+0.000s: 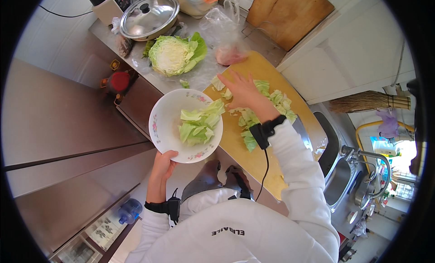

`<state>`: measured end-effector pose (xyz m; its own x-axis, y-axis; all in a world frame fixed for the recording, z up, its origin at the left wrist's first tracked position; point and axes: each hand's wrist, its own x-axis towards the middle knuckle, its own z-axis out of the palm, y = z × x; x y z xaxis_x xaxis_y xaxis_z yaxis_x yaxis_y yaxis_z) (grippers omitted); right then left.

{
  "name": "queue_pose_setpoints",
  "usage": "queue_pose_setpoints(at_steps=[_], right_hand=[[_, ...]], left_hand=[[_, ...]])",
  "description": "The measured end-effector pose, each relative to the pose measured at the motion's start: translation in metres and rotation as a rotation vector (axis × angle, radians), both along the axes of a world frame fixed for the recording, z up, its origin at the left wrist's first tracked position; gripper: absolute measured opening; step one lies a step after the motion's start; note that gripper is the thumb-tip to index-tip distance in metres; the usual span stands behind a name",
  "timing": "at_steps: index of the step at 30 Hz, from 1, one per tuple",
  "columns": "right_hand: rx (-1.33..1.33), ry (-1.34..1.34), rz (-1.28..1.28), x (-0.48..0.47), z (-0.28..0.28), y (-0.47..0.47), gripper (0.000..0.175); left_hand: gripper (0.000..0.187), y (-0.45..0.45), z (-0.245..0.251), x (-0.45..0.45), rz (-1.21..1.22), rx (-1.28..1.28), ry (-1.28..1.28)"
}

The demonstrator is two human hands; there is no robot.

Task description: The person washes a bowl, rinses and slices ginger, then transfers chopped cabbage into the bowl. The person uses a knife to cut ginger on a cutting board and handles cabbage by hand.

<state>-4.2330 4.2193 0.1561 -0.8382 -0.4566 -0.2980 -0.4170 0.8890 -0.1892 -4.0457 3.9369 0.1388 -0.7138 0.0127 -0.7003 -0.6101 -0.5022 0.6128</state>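
Note:
My left hand [163, 164] grips the near rim of a white bowl [166, 127] with a floral pattern. Torn pieces of cabbage [200, 123] lie in the bowl, mostly on its right side. Over the yellow cutting board [234, 140], my right hand [243, 91] is spread above chopped cabbage [281, 101], its fingers apart. Whether the palm touches any leaves is hidden. Part of a cleaver blade [302, 130] shows on the board beyond my right forearm. A cut half head of cabbage [173, 55] sits on plastic on the counter behind the bowl.
Raw meat [231, 55] in a plastic bag lies at the board's far corner. A lidded pan [149, 18] stands at the back left. To the right are a steel sink [341, 181] and a faucet [377, 157]. A wooden board [289, 16] leans against the wall.

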Motion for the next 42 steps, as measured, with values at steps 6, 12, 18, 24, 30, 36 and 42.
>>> queue_pose_setpoints(at_steps=[6, 12, 18, 24, 30, 36, 42], right_hand=[[-0.075, 0.029, 0.123, -0.016, -0.03, -0.014, 0.085], [-0.162, -0.083, 0.007, -0.011, -0.04, 0.002, 0.051], [-0.678, -0.252, -0.358, -0.007, 0.007, 0.019, 0.052], [-0.951, -0.198, -0.023, 0.034, 0.03, -0.012, 0.065], [-0.223, 0.39, -0.06, 0.075, 0.003, -0.036, 0.057], [-0.423, 0.21, -0.028, 0.119, 0.0, -0.08, 0.051], [-0.828, 0.251, -0.008, 0.108, 0.036, -0.053, 0.049]], left_hand=[[0.057, -0.002, -0.001, 0.008, 0.036, 0.044, 0.049], [0.057, 0.005, 0.001, 0.007, 0.042, 0.061, 0.064], [0.057, 0.012, 0.007, -0.003, -0.01, 0.04, 0.076], [0.056, 0.029, 0.004, -0.016, -0.063, 0.076, 0.094], [0.053, 0.041, 0.002, -0.018, -0.05, 0.142, 0.11], [0.053, 0.053, 0.005, -0.016, -0.064, 0.195, 0.101], [0.052, 0.05, 0.004, -0.012, -0.02, 0.226, 0.096]])
